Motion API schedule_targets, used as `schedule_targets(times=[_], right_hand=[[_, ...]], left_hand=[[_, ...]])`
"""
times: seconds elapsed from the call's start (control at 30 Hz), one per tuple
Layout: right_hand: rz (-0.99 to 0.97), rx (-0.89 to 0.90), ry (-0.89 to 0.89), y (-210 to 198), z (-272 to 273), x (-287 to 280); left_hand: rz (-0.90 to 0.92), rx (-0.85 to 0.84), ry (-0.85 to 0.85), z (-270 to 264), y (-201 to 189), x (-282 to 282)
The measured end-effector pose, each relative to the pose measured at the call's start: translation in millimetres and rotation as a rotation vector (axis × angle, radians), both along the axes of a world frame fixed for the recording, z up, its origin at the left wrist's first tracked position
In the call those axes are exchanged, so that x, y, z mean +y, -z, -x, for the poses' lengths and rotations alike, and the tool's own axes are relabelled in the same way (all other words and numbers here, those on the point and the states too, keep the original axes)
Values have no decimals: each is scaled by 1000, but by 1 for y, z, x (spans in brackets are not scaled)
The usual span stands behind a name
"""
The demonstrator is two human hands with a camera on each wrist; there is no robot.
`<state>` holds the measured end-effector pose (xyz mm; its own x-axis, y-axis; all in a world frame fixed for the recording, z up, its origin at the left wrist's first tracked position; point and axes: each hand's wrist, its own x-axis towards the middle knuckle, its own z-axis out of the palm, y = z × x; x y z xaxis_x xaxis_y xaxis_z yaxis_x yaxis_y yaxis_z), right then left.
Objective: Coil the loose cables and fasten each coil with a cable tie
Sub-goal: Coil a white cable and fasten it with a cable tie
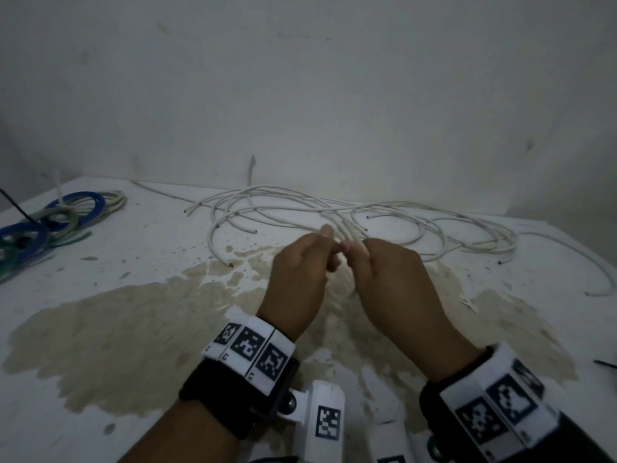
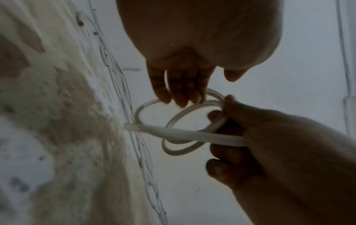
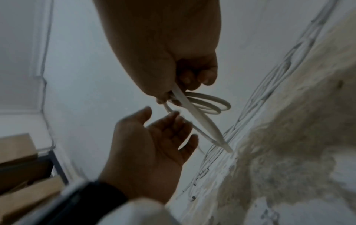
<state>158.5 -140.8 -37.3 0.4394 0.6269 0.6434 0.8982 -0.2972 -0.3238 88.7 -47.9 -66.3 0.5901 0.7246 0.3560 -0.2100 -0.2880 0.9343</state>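
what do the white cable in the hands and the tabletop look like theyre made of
White cable: probably plastic-sheathed wire, smooth with a dull sheen; it bends into small springy loops without kinking, pinched by the right hand.
Tabletop: looks like a white-painted or coated hard surface, matte; large tan patches show where the coat seems worn or stained. Which one, the pictures leave open.

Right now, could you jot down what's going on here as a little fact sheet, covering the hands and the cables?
Left hand: open, fingertips touching a loop of the white cable
Right hand: grips the white cable, wound into a few small loops, above the table
Loose white cables: tangled on the table beyond the hands
Blue and green coils: lying at the table's far left
Brownish stain: wide patch on the table under the hands
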Motion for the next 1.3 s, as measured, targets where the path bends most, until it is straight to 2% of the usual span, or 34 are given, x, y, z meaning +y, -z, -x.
schedule_targets(times=[0.1,0.2,0.3,0.37,0.4,0.5,0.57,0.63,0.77,0.87,0.97,1.13,1.2,1.3], right_hand=[[207,66,-22,6,5,0],[291,1,-35,12,0,1],[336,93,-148,8,1,-2],[329,180,-209,1,4,-10],[305,189,-183,-2,3,-15],[117,182,13,-6,-17,-24],[109,286,116,-6,-32,-27],[240,433,129,-1,-43,-28],[234,762,-122,10,-49,-27],[151,928,-279,12,-45,-27],[101,840,-243,11,-44,-25],[156,471,-85,13,-40,-19],[203,467,-65,14,-36,-19],[257,517,-62,14,-32,-19]], left_hand=[[187,6,235,-2,-6,-8],[357,-17,272,-1,-7,-6],[427,-2,243,1,-6,-1],[443,-17,238,3,-8,3],[455,-39,249,5,-10,5],[516,-120,274,7,-12,14],[600,-162,327,8,-11,18],[679,-198,401,10,-12,18],[786,-246,560,15,-18,17],[822,-239,590,17,-18,19],[766,-203,500,13,-15,17],[489,-85,191,-1,-6,8],[472,-105,148,-3,-5,7],[542,-187,158,-1,-6,10]])
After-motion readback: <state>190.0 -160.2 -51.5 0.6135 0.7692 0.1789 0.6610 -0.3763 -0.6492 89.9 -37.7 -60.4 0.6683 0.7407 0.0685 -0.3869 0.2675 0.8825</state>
